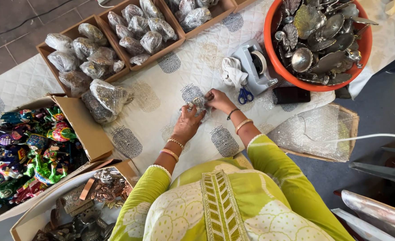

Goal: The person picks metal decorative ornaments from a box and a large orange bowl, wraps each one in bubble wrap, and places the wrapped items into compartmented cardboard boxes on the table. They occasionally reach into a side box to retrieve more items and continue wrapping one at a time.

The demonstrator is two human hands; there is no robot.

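Observation:
Both my hands meet over a small silvery item wrapped in bubble wrap (199, 105), which lies on the white quilted cloth (162, 96). My left hand (187, 124) presses on the wrapped item from the near side, fingers spread over it. At its far right edge, my right hand (220, 100) pinches the wrap. Bangles circle both wrists, and my sleeves are lime green.
An orange tub (273, 53) of silver leaf-shaped dishes stands far right, with a tape dispenser (256, 67), blue scissors (245, 95), crumpled white cloth (232, 72) and black phone (291, 95) near it. Cardboard trays (95, 22) hold wrapped bundles; boxes of colourful figurines (28, 151), metal pieces (86, 201) and bubble wrap (315, 134) surround me.

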